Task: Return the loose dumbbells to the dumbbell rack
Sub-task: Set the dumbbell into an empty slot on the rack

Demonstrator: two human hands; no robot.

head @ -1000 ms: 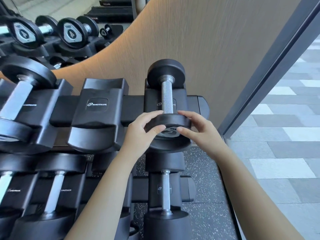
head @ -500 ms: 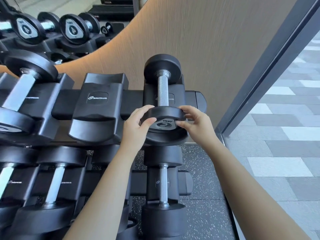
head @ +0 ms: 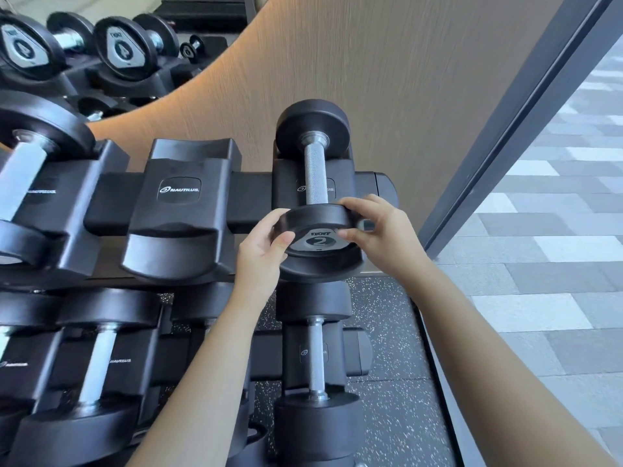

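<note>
While both forearms reach up from 6 o'clock, left hand and right hand flank the dumbbell lying in the rack's top-row end cradle. Empty cradle at its 9 o'clock; wall close at 12. Fingers curled, clamped on the near head's rim, thumbs on the "2" face.

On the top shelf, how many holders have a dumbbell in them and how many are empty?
Holders with a dumbbell: 2 (big left dumbbell, dumbbell marked 2)
Empty holders: 1 (middle holder)
Total: 3 holders
</note>
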